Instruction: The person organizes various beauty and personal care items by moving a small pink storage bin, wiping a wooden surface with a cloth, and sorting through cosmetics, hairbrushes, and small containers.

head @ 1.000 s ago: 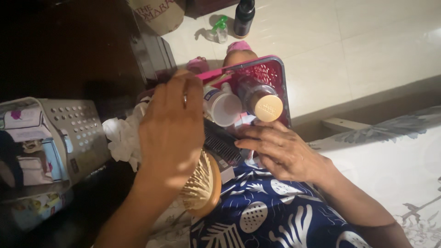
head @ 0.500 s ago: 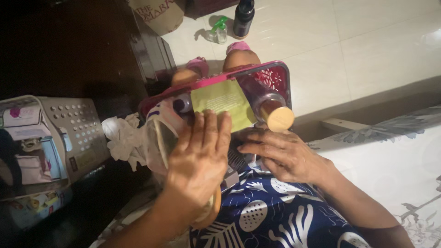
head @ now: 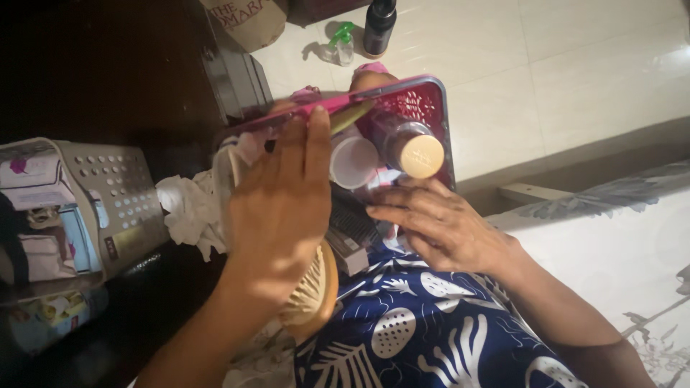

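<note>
Your left hand (head: pixel 277 208) and right hand (head: pixel 438 230) are bare, with no rings or sleeves showing near the fingers, and just behind them you wear a dark blue garment (head: pixel 424 330) printed with white leaves, fronds and dotted ovals.
</note>
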